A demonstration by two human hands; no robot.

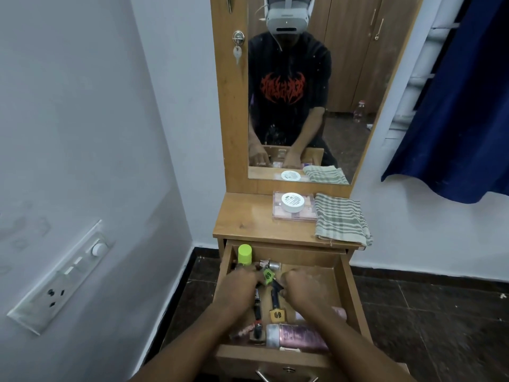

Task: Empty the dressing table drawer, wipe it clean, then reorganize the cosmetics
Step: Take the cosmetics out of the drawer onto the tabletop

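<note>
Head view: drawer [349, 293] stands open at lower centre of frame, cosmetics [297, 336] lying inside. Left hand [242, 283] curled over the items, its grip cannot be made out. Right hand [303, 292] pinches a dark tube [274, 297]; striped cloth [341, 216] on tabletop [242, 216].

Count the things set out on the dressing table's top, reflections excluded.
3. A clear pink case lies on the tabletop near the mirror, a white round jar sits on that case, and a striped cloth lies beside the case, to its right.
</note>
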